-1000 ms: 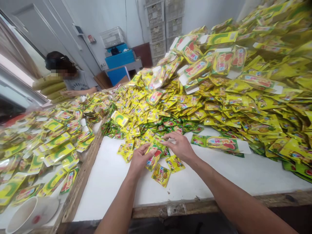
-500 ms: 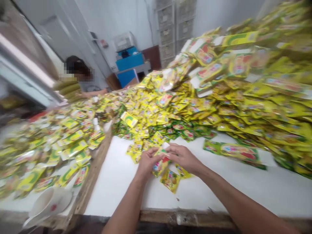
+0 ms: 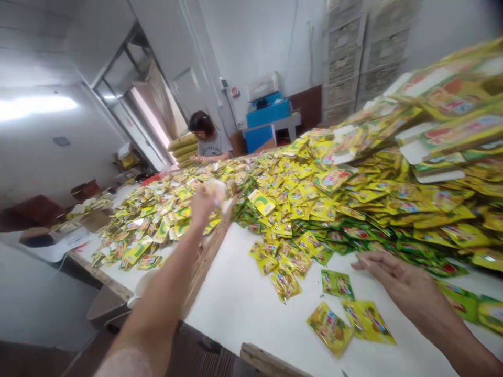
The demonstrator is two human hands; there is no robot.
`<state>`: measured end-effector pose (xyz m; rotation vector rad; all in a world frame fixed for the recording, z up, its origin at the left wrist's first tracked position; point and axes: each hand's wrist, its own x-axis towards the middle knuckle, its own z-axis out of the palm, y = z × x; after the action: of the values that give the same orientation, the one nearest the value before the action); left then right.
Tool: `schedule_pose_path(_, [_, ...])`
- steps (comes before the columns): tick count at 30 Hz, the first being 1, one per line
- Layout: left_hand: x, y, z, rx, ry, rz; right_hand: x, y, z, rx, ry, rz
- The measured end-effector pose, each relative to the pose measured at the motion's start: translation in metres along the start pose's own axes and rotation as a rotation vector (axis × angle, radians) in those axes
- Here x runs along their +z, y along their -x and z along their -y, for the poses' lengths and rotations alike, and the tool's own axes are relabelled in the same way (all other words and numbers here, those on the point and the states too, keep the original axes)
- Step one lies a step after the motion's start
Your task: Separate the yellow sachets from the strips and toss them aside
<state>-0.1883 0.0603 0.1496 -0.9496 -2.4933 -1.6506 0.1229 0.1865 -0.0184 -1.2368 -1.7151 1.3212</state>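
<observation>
My left hand [image 3: 202,207] reaches far over the left-hand pile, blurred by motion. Its fingers are closed on a pale, smeared small carton [image 3: 216,189]. On the right, my right hand [image 3: 404,280] hovers over the white tabletop [image 3: 231,283], its fingers stretched out and nothing visible in them. Just left of its fingertips lies a green sachet [image 3: 338,284]. Two yellow sachets, one on the left [image 3: 330,329] and one on the right [image 3: 369,320], rest nearer the front edge. A small cluster of yellow sachets [image 3: 286,283] lies between my two hands.
A large heap of yellow and green sachets [image 3: 306,193] rises to the right, topped with flat cartons [image 3: 451,141]. A wooden strip [image 3: 210,262] divides off the left pile of cartons [image 3: 137,251]. Partly behind my left forearm is a white scoop [image 3: 144,283]. Another person [image 3: 212,144] sits at the far end.
My hands have parted: the left swung out over the left pile with the carton, the right moved right. The view turned left. Sachets that lay under my hands are now in plain sight.
</observation>
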Motion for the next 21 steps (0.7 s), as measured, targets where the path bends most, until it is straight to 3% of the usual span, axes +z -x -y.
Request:
schedule_pose_path(2, [-0.018, -0.029, -0.010, 0.069, -0.080, -0.233, -0.005, 0.004, 0.009, -0.062, 0.033, -0.140])
schedule_pose_path(3, [-0.018, -0.035, -0.009, 0.118, -0.113, -0.326, -0.006, 0.006, 0.013, -0.091, 0.054, -0.206])
schedule_pose_path(5, [-0.002, -0.025, 0.002, 0.246, -0.193, -0.344, -0.005, 0.008, 0.017, -0.143, 0.093, -0.197])
schedule_pose_path(7, [0.025, 0.009, 0.017, 0.314, -0.225, -0.089, -0.002, 0.010, 0.017, -0.172, 0.167, -0.117])
schedule_pose_path(9, [0.052, 0.052, 0.031, 0.269, -0.247, 0.294, 0.004, 0.013, 0.013, -0.177, 0.290, -0.051])
schedule_pose_path(11, [0.073, 0.088, 0.041, 0.195, -0.395, 0.542, 0.012, 0.015, 0.007, -0.203, 0.426, -0.015])
schedule_pose_path(13, [0.083, 0.110, 0.049, 0.155, -0.606, 0.638, 0.021, 0.016, 0.003, -0.262, 0.568, 0.021])
schedule_pose_path(16, [0.083, 0.124, 0.062, 0.112, -0.836, 0.671, 0.031, 0.016, 0.000, -0.302, 0.752, 0.127])
schedule_pose_path(21, [0.085, 0.139, 0.084, 0.079, -0.833, 0.635, 0.035, 0.017, 0.003, -0.250, 0.770, 0.294])
